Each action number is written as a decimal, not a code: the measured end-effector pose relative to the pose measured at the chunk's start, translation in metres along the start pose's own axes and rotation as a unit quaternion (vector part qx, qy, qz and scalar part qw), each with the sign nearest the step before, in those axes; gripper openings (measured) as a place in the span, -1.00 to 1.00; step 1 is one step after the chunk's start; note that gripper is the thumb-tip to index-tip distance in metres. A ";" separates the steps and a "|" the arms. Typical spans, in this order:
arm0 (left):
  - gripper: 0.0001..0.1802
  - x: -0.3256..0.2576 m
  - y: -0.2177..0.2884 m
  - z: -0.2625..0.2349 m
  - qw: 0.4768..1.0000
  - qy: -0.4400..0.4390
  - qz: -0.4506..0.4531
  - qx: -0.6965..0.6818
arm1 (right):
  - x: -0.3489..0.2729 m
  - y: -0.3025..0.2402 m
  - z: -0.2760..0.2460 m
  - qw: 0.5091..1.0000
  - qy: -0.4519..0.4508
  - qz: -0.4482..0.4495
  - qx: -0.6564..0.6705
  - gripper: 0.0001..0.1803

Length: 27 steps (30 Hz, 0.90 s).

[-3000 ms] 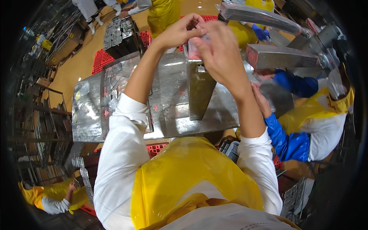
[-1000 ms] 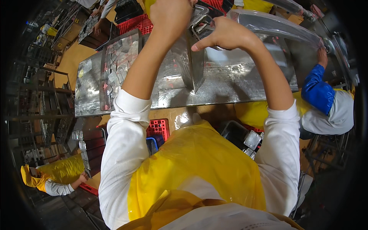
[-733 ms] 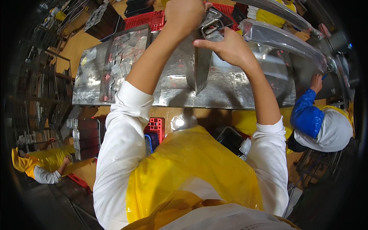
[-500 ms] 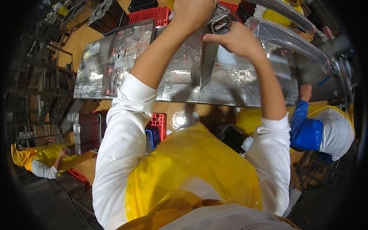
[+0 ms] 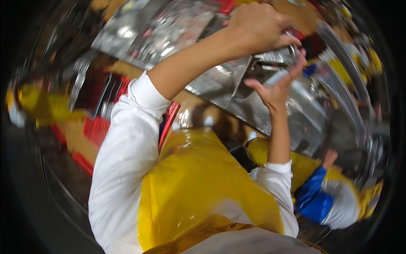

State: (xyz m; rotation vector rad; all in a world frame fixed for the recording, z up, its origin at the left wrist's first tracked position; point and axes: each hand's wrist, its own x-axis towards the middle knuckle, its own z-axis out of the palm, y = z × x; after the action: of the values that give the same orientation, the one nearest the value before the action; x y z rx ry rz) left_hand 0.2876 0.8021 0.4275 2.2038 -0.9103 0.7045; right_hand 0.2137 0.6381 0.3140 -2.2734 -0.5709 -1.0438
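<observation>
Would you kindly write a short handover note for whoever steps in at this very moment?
Left hand: raised, fingers curled around a small shiny metal part; the blur hides the grip.
Right hand: open, palm up just beneath that part, holding nothing.
Both are over the steel work table.
Done: part is in hand at the table.
Left: cannot be told from this blurred view.

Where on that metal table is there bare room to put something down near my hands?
The blurred picture shows bare sheet on the steel table, just right of the right hand toward the curved rail. It is crowded under the left hand, closed on a shiny metal piece, and on the cluttered tray at left.
</observation>
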 end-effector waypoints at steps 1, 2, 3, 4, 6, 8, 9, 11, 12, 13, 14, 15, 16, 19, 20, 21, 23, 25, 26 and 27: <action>-0.51 -0.033 -0.005 -0.010 1.000 0.007 0.001 0.005 | -0.020 -0.007 -0.001 0.997 -0.073 0.024 0.009 0.63; -0.54 -0.062 -0.013 -0.027 1.000 0.003 -0.021 -0.013 | -0.038 0.000 0.012 0.989 -0.139 0.038 0.018 0.63; -0.57 -0.092 -0.018 -0.049 0.999 0.001 -0.038 -0.033 | -0.057 0.020 0.032 0.972 -0.231 -0.004 -0.044 0.56; -0.58 -0.129 -0.015 -0.069 0.996 -0.002 -0.061 -0.058 | -0.083 0.033 0.050 0.939 -0.323 -0.049 -0.106 0.49; -0.61 -0.209 -0.013 -0.093 0.977 0.037 -0.175 -0.115 | -0.101 0.030 0.079 0.882 -0.461 0.077 0.055 0.29; -0.63 -0.274 -0.001 -0.116 0.953 0.083 -0.265 -0.121 | -0.102 0.005 0.106 0.856 -0.508 0.004 0.095 0.10; -0.63 -0.300 0.001 -0.133 0.945 0.104 -0.296 -0.099 | -0.094 -0.015 0.121 0.838 -0.537 -0.021 0.094 0.09; -0.64 -0.341 0.008 -0.172 0.924 0.159 -0.343 -0.056 | -0.091 -0.062 0.146 0.827 -0.543 -0.109 0.097 0.07; -0.65 -0.355 0.015 -0.194 0.912 0.188 -0.363 -0.035 | -0.092 -0.093 0.159 0.815 -0.551 -0.122 0.132 0.08; -0.65 -0.370 0.021 -0.219 0.899 0.215 -0.381 -0.016 | -0.089 -0.125 0.174 0.802 -0.559 -0.133 0.165 0.08; -0.70 -0.382 0.027 -0.250 0.893 0.218 -0.392 -0.018 | -0.088 -0.154 0.187 0.789 -0.566 -0.138 0.195 0.09; -0.68 -0.380 0.036 -0.270 0.868 0.255 -0.421 0.063 | -0.088 -0.182 0.209 0.761 -0.582 -0.156 0.240 0.10; -0.67 -0.380 0.042 -0.288 0.826 0.290 -0.481 0.051 | -0.089 -0.210 0.234 0.733 -0.595 -0.168 0.284 0.10; -0.73 -0.388 0.039 -0.319 0.805 0.243 -0.521 0.150 | -0.119 -0.291 0.304 0.690 -0.620 -0.170 0.334 0.12; -0.73 -0.393 0.030 -0.321 0.802 0.214 -0.536 0.153 | -0.140 -0.307 0.333 0.671 -0.611 -0.165 0.387 0.12; -0.73 -0.400 0.016 -0.322 0.801 0.181 -0.549 0.155 | -0.157 -0.325 0.353 0.669 -0.592 -0.153 0.424 0.07; -0.66 -0.438 -0.027 -0.313 0.781 0.123 -0.591 0.159 | -0.176 -0.346 0.378 0.647 -0.641 -0.128 0.392 -0.07; -0.46 -0.497 -0.076 -0.303 0.746 0.052 -0.627 0.219 | -0.206 -0.333 0.377 0.613 -0.707 -0.101 0.339 -0.23; -0.44 -0.540 -0.097 -0.295 0.711 0.049 -0.656 0.248 | -0.211 -0.317 0.351 0.627 -0.716 -0.096 0.292 -0.23; -0.43 -0.606 -0.124 -0.282 0.699 0.050 -0.650 0.294 | -0.224 -0.288 0.327 0.649 -0.693 -0.052 0.309 -0.35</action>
State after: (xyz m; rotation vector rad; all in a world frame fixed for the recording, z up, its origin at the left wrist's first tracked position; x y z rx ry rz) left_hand -0.0561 1.3231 0.1584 2.5379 1.1306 0.3465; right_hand 0.0866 1.0340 0.0546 -1.9403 -1.3420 1.0370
